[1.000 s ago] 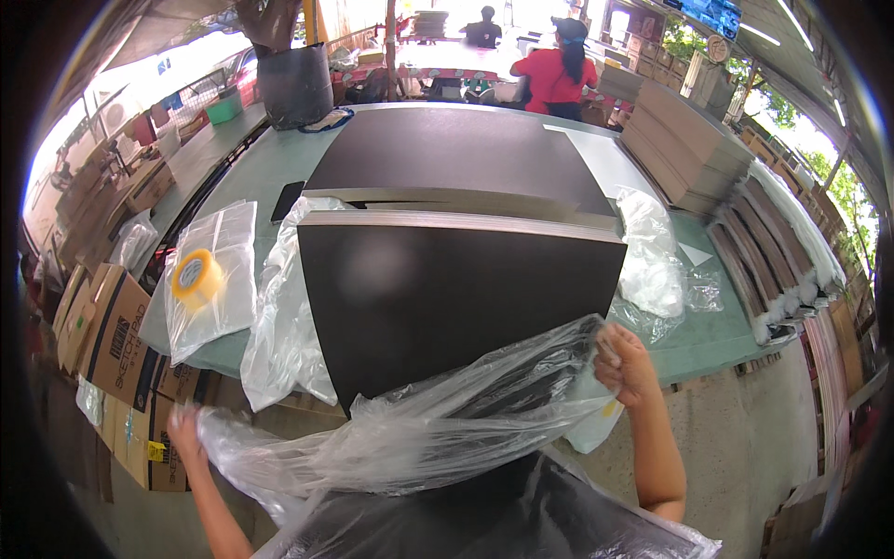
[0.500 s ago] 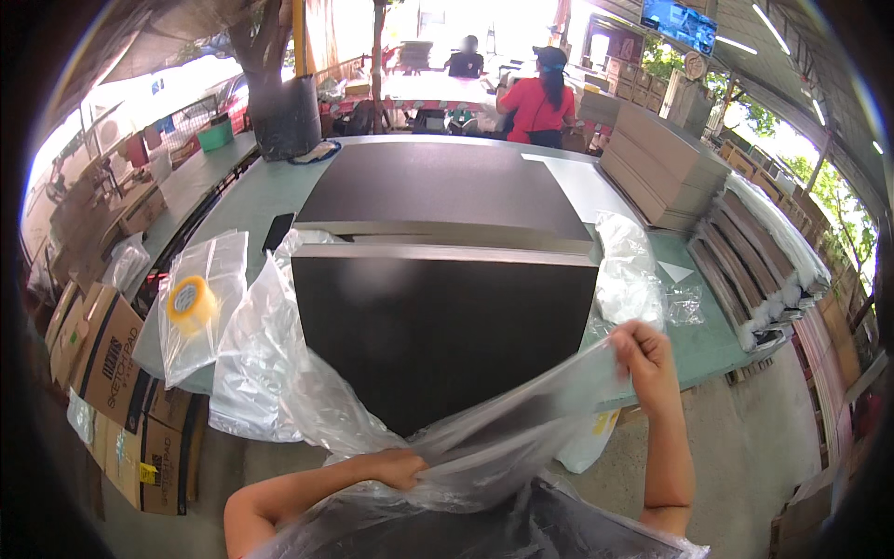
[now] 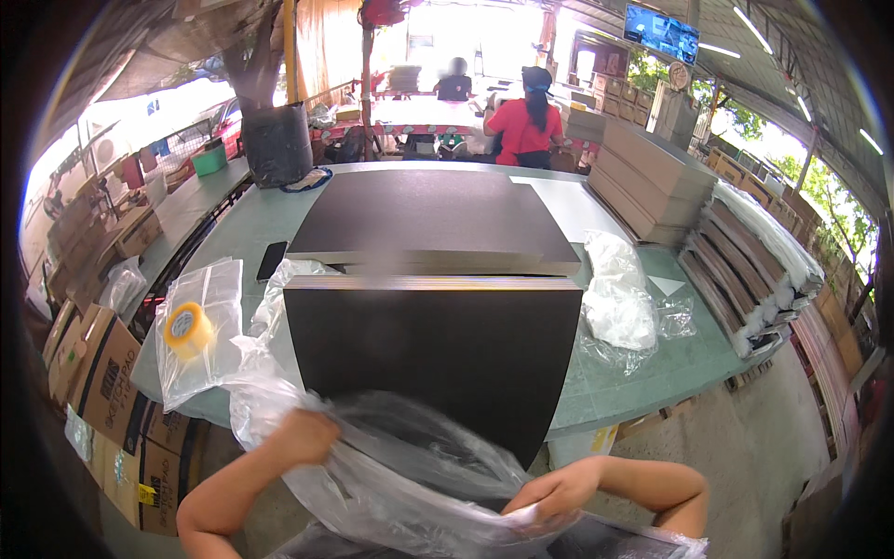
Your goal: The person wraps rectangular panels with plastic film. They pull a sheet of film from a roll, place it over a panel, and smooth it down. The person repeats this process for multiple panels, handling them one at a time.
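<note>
We have both hands low in front of us, bunched into a clear plastic bag (image 3: 400, 475). Our left hand (image 3: 305, 436) has its grip clamped on a gathered fold of the bag; our right hand (image 3: 557, 491) has its grip pinched together on the bag's lower edge. Between the two grips the plastic sags in a crumpled sheet, and it drapes over the near end of a dark board (image 3: 438, 359) that juts toward us over the bench (image 3: 633, 391) edge. Just beyond our grips, that board lies in front of a stack of matching dark boards (image 3: 428, 219). Out past our left grip a second clear bag (image 3: 200, 345) lies flat on the bench with a yellow tape roll (image 3: 189, 328) on it, and a black phone (image 3: 271, 260) sits farther off. Out past our right grip, a heap of crumpled plastic (image 3: 619, 298) rests on the bench. Far beyond, a person in a red shirt (image 3: 526, 126) sits facing away.
</note>
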Demonstrator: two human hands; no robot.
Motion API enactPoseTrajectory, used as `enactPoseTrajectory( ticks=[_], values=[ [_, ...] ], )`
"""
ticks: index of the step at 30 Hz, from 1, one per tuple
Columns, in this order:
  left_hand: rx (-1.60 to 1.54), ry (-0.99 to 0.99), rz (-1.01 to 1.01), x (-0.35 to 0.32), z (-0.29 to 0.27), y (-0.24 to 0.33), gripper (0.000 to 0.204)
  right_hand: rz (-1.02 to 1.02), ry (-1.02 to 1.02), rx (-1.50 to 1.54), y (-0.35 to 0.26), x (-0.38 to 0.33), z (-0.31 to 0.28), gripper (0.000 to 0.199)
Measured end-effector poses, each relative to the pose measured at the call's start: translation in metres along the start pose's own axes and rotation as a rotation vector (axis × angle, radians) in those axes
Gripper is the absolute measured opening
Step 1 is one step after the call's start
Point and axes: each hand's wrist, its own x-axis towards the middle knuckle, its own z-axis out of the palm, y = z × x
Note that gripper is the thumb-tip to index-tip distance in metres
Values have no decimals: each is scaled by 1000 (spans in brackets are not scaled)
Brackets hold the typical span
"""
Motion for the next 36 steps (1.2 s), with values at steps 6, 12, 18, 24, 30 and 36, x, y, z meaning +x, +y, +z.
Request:
enactPoseTrajectory(
  ticks=[6,12,18,24,30,36],
  values=[
    [-246,-7,381,-22,-59,60,19,1301,539,-1307,10,-51,-41,45],
    [-212,-209,-34,-17,-52,46,26,713,1141,-1802,-41,-66,-10,31],
    [158,203,-239,-31,-42,-10,15,132,72,-882,-11,-4,59,14],
    [-577,238,929,-49,-7,97,16,640,1194,-1419,-15,-72,-53,29],
    [99,-34,-314,-37,11,-1,16,828,435,-1111,-42,-6,15,18],
    [-574,326,-59,-76,38,-9,17,-130,2120,-838,-82,-71,-39,29]
  ],
)
